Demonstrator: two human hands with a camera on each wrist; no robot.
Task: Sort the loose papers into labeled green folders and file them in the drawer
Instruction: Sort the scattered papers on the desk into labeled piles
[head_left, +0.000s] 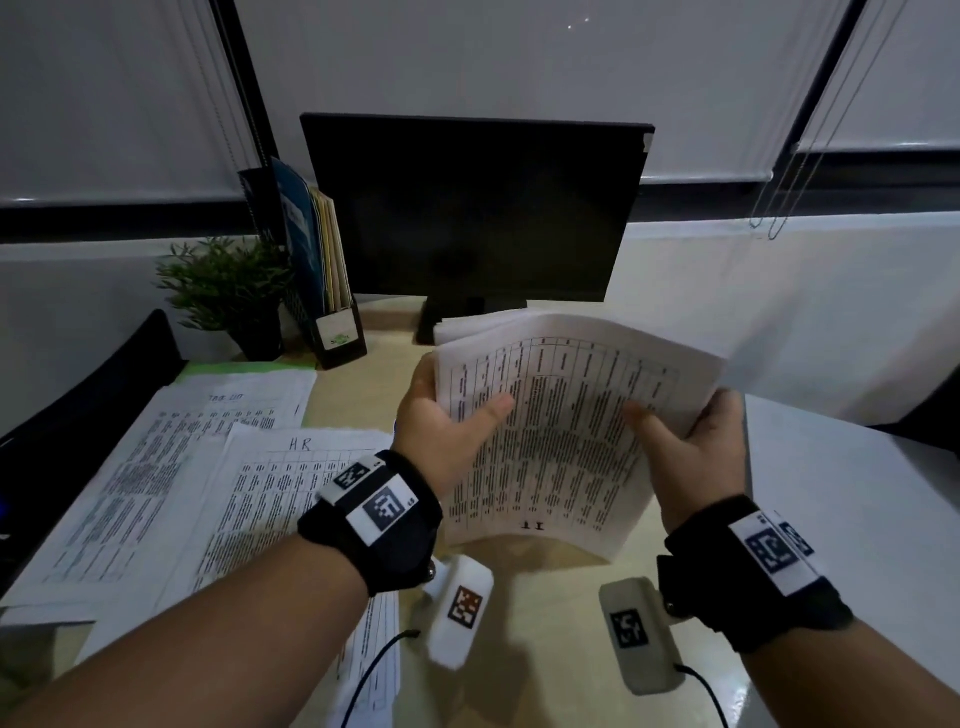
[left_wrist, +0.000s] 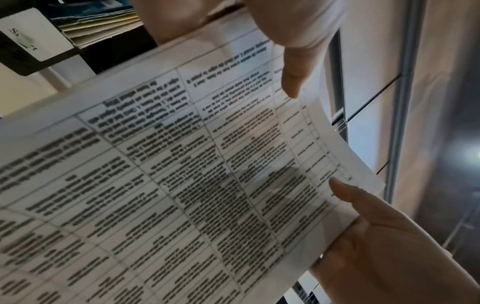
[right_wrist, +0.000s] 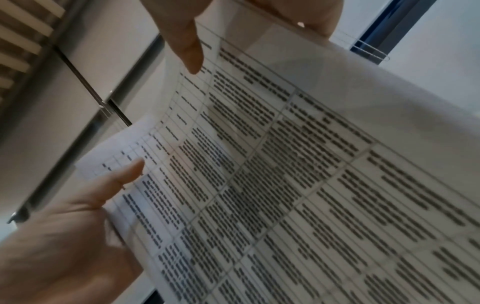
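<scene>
Gripping paper stack (head_left: 561, 431) aloft, left hand (head_left: 447, 431) thumb atop, right hand (head_left: 691, 452) likewise

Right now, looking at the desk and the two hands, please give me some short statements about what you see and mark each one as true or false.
1. Both hands hold one stack of printed papers above the desk. True: the left hand grips its left edge and the right hand its right edge.
2. The monitor is switched on and shows a table. False: its screen is dark.
3. A sheet lying on the desk has "HR" handwritten on it. True.
4. The small plant stands to the right of the monitor. False: it stands to its left, beside the file holder.
5. The held papers are blank. False: the top sheet carries a printed table.
</scene>
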